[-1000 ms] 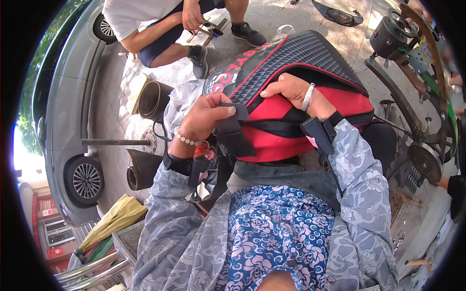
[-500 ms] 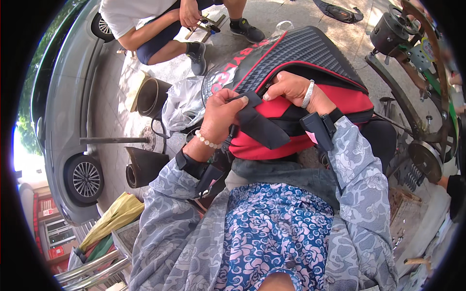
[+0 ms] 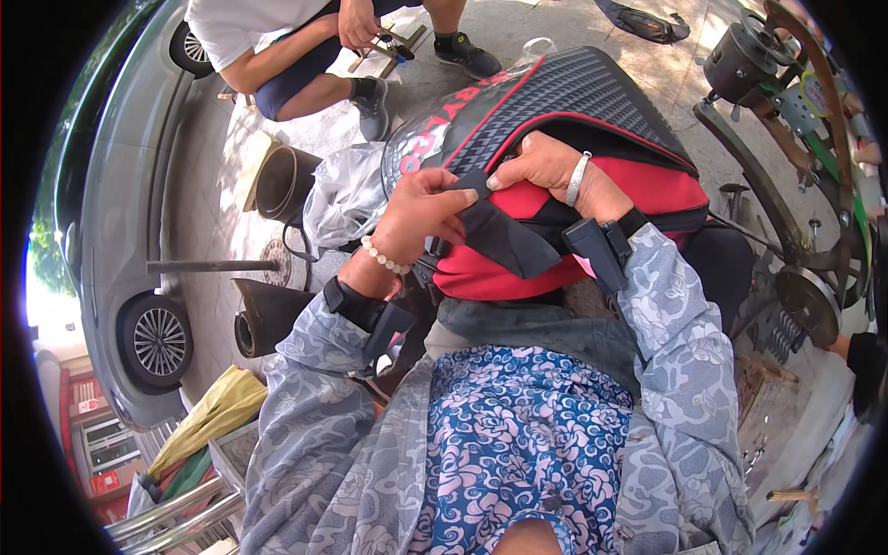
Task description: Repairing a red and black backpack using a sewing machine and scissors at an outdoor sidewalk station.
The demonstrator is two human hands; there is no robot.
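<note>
From my end of the feed, the left hand (image 3: 421,213) pinches a black fabric strip (image 3: 509,242) near its upper end, between thumb and fingers. The right hand (image 3: 541,171) is curled at the opening of the red-and-black zippered bag (image 3: 647,196), its thumb up against that same end of the strip; its fingertips are hidden, so I cannot tell whether it grips strip, bag edge or both. The strip hangs slantwise over the bag's red front. To handle it well, I'd hold both pinches close together, smooth the strip flat and line its edge up with the opening before pressing.

The bag's opening is dark and I can't make out any contents. A crumpled clear plastic bag (image 3: 342,205) lies beyond the left wrist; whether it holds anything is unclear to me.
</note>
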